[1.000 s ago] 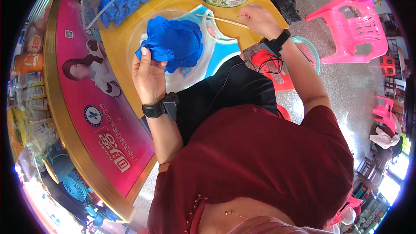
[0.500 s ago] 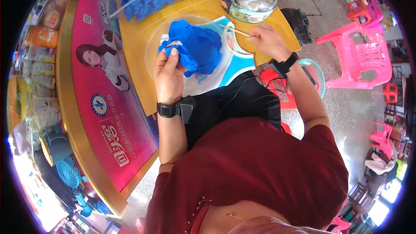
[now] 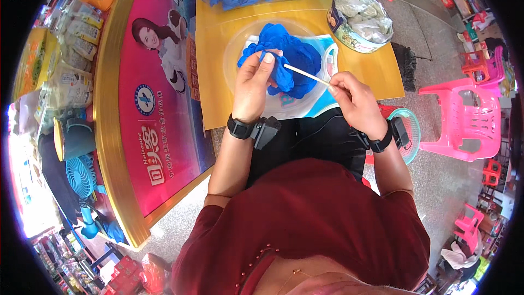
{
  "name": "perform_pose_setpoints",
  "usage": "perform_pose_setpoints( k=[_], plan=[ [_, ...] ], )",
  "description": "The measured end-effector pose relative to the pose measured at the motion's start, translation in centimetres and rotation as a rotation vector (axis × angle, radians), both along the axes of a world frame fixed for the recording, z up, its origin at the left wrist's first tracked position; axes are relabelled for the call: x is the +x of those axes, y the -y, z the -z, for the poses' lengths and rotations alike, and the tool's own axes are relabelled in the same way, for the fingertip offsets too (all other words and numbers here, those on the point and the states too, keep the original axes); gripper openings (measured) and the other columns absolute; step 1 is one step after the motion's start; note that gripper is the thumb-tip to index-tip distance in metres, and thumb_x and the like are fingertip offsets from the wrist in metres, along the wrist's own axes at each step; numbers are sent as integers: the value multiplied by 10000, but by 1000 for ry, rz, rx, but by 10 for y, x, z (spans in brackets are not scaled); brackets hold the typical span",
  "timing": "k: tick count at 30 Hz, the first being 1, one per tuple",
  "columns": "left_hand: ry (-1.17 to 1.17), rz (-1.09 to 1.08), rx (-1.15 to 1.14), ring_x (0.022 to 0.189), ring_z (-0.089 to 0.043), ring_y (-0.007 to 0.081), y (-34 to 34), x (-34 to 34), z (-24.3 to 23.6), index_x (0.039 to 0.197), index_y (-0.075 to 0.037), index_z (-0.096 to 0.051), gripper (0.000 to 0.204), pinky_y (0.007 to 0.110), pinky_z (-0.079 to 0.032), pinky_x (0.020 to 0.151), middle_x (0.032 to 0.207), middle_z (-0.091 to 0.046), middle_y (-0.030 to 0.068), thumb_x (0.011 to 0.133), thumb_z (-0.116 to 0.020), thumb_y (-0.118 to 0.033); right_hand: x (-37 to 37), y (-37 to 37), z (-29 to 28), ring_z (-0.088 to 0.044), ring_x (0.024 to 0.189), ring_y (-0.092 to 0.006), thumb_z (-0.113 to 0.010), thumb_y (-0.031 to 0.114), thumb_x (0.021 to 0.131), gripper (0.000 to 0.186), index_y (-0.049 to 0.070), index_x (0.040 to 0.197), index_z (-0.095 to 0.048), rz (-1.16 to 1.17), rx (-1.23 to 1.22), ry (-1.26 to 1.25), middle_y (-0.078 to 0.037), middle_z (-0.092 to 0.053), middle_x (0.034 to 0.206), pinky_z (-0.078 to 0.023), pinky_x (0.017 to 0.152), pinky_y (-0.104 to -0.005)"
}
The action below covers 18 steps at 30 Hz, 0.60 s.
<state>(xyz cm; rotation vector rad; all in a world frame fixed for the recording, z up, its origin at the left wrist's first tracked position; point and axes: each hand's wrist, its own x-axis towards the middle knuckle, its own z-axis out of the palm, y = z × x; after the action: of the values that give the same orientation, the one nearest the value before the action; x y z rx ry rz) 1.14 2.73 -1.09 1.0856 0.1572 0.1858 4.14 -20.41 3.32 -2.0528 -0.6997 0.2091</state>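
At the yellow table (image 3: 382, 79), head view: the blue cloth (image 3: 297, 60) lies at twelve o'clock from the wearer, seemingly placed within both hands' reach. Left hand (image 3: 252, 84): thumb and fingers pinched on its near edge, apparently to steady it. Right hand (image 3: 356, 100): fingertips closed on the stick's (image 3: 308, 75) end, tip toward ten o'clock; contact cannot be told. Forearms point to one and eleven.

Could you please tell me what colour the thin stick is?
The thin stick is pale cream, clearest in head view.
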Motion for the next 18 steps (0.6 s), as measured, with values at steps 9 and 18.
perform_pose_setpoints(
  k=[9,18],
  plan=[
    [74,3,265,715,-488,15,16,-3,-4,1005,-32,-695,214,182,-401,625,869,-634,-38,931,-612,-215,-3,-7,18,-617,717,-312,-580,39,881,166,18,1045,-587,-21,-33,194,-152,-626,825,-488,638,-345],
    [2,-19,137,511,-440,21,32,-10,-5,999,-46,-693,206,188,-333,432,638,-561,-40,927,-620,-224,-26,-43,35,-512,658,-91,-524,124,967,200,-10,1094,-601,79,343,-328,-33,-565,743,-423,599,-231]
  ],
)
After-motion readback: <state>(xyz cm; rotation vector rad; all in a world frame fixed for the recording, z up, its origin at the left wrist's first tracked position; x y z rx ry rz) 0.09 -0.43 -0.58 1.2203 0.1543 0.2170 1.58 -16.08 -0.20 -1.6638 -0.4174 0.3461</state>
